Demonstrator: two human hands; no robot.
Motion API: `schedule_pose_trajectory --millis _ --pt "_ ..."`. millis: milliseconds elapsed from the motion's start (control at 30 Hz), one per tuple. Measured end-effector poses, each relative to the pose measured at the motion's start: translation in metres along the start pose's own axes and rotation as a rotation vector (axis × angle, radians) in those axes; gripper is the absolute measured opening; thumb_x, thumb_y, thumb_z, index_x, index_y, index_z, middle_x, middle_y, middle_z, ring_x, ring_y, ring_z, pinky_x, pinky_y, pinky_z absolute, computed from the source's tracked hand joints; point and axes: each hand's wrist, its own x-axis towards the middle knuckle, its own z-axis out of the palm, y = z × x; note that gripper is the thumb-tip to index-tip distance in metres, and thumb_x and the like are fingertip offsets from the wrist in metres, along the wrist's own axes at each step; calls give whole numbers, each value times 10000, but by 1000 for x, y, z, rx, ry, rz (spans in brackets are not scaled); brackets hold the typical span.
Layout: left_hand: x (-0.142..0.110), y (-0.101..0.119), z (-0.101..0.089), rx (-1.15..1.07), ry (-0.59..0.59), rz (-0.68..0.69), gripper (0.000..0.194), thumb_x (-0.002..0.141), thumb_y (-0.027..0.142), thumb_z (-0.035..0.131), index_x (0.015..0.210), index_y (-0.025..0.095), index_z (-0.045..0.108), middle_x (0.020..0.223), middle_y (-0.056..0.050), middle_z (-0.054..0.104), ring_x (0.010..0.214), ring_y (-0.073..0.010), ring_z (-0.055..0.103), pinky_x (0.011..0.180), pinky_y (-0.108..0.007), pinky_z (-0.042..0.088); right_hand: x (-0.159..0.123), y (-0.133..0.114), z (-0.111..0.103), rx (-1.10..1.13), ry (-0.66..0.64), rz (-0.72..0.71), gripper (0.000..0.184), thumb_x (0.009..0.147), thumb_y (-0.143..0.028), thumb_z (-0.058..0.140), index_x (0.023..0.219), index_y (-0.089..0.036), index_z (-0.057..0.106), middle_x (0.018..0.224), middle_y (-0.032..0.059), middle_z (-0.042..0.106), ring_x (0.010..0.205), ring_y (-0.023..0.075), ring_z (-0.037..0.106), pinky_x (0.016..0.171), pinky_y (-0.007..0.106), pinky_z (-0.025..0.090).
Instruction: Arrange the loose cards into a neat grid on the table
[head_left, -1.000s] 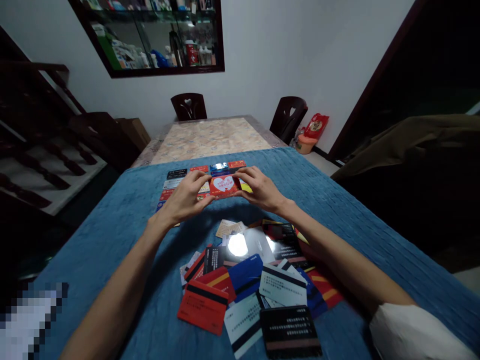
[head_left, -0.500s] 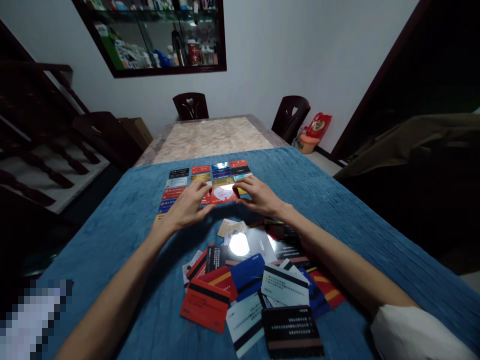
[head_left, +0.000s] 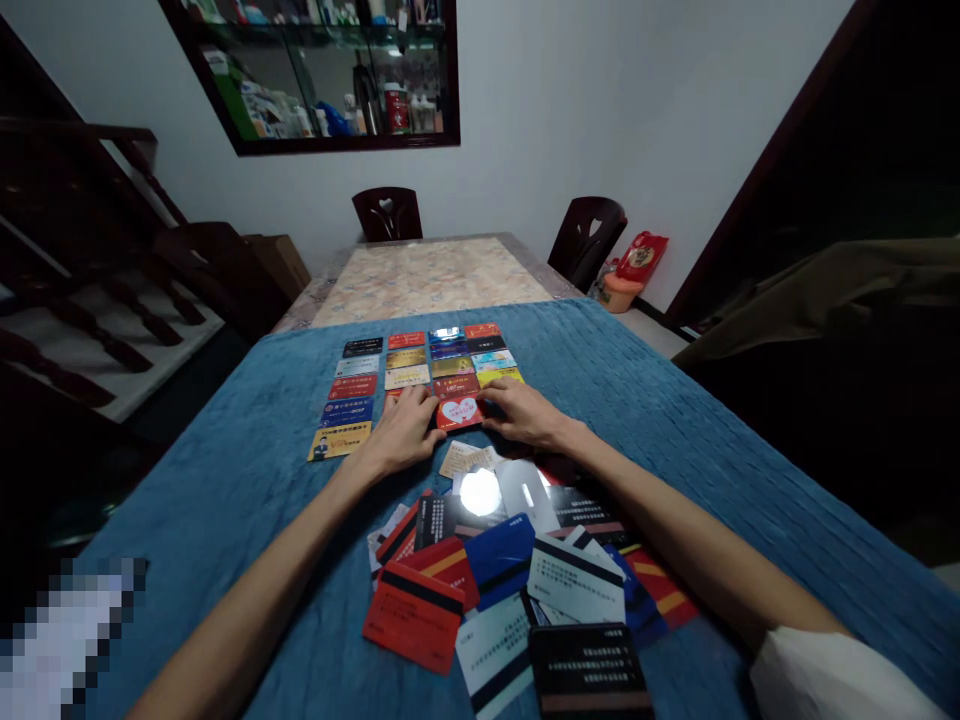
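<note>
Cabinet [head_left: 452, 80] w/ red jar [head_left: 397, 108]; L hand [head_left: 405, 428], R hand [head_left: 525, 412] at heart card [head_left: 459, 412].

left hand [head_left: 407, 428]: back up, thumb parted from bent fingers, tips toward right hand [head_left: 527, 415] | right hand: near left, mirrored, thumb nearest body | wrists [head_left: 576, 438]: nearly straight | forearms [head_left: 675, 510]: bare, spreading wider behind hands
</note>
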Motion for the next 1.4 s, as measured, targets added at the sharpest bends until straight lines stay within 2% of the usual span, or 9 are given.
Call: schedule_pose_trajectory --millis 100,433,700,900,1400 --pt "2 1 4 5 -26 -9 282 845 290 632 1103 176 631 1201 -143 574 1153 -318 513 972 -499 420 -1 1 2 18 -18 23 257 845 -234 685 1080 -130 686 1109 156 670 1022 261 618 865 392 504" --pt "12 -2 14 18 -23 -6 297 832 278 626 1109 168 636 1141 -139 586 1126 -323 514 947 -486 408 0 6 8 34 -21 62 225 831 -215 694 1044 -145 694 1058 129 688 954 232 636 802 338 501" --pt "12 2 12 44 -62 -33 323 878 301 574 1133 116 643 1170 -195 578 1144 -368 512 934 -545 385 2 5 14 8 -13 110 211 866 -220 666 1056 -136 700 1103 143 682 1019 242 625 849 347 501" --pt "11 2 15 76 -46 -24 263 910 290 544 1107 146 643 1179 -171 590 1153 -333 513 939 -511 388 2 4 15 9 -20 116 187 888 -226 651 1046 -142 707 1118 134 675 1041 235 612 875 332 481" --pt "11 5 15 72 -64 -8 227 935 260 487 989 138 670 1108 -166 594 1123 -344 497 935 -527 367 2 3 14 19 -28 116 154 901 -216 645 1028 -152 704 1070 117 678 973 219 607 835 313 450"
